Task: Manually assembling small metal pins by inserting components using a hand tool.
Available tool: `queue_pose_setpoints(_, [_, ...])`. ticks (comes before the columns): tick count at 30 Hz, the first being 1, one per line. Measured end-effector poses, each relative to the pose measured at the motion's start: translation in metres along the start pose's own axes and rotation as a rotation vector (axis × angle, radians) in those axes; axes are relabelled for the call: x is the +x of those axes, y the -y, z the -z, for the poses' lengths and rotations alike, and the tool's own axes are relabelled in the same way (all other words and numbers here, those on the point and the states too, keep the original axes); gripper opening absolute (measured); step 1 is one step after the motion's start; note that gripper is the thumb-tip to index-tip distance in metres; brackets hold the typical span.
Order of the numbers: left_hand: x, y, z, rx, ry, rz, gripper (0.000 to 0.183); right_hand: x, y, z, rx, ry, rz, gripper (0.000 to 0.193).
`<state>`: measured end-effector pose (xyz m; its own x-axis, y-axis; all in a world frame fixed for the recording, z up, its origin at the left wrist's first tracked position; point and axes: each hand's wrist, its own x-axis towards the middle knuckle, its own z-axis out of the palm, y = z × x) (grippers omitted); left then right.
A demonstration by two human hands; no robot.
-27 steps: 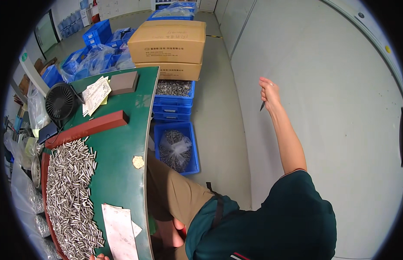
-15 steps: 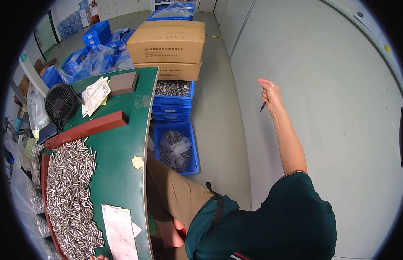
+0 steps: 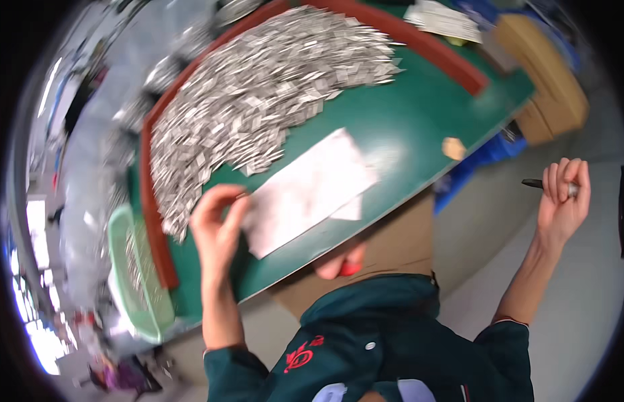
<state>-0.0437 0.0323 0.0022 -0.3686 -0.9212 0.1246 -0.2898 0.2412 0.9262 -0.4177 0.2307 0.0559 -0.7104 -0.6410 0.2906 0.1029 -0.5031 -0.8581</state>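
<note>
- White, flat and smudged, the paper sheet (image 3: 312,191) lies on the green counter (image 3: 412,134), with a smaller slip (image 3: 349,209) peeking out from under its near side.
- Metal pins (image 3: 258,100) spread loosely just beyond the sheet and to its left, blurred together.
- The left hand (image 3: 218,221) is just beside the sheet's left end, thumb and forefinger curled toward each other; a small dark thing may sit between the tips, but I cannot tell, nor whether they touch the paper.
- The right hand (image 3: 563,197) is well apart, to the sheet's right and past the counter's edge, fingers wrapped around a dark pen (image 3: 534,183) whose tip points toward the sheet.
- Red bars (image 3: 161,248) fence the pins on the sheet's left and far sides; a pale green basket (image 3: 139,288) stands farther left.
- For good handling, I would pinch a small pin lightly, keep the left wrist raised so it drags neither pins nor paper, and hold the pen firmly, its tip clear of the other hand.
</note>
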Motion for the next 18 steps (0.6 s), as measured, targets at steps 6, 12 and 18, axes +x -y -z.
queue_pose_setpoints(6, [-0.011, 0.005, 0.007, 0.371, 0.048, -0.242, 0.011, -0.006, -0.075, -0.163, 0.417, 0.456, -0.245, 0.046])
queue_pose_setpoints(12, [-0.009, 0.008, 0.010, 0.469, -0.029, -0.241, 0.011, -0.017, -0.117, -0.257, 0.414, 0.756, -0.427, 0.049])
queue_pose_setpoints(18, [-0.008, 0.019, 0.011, 0.514, 0.006, -0.258, 0.011, -0.032, -0.154, -0.279, 0.379, 0.716, -0.638, 0.047])
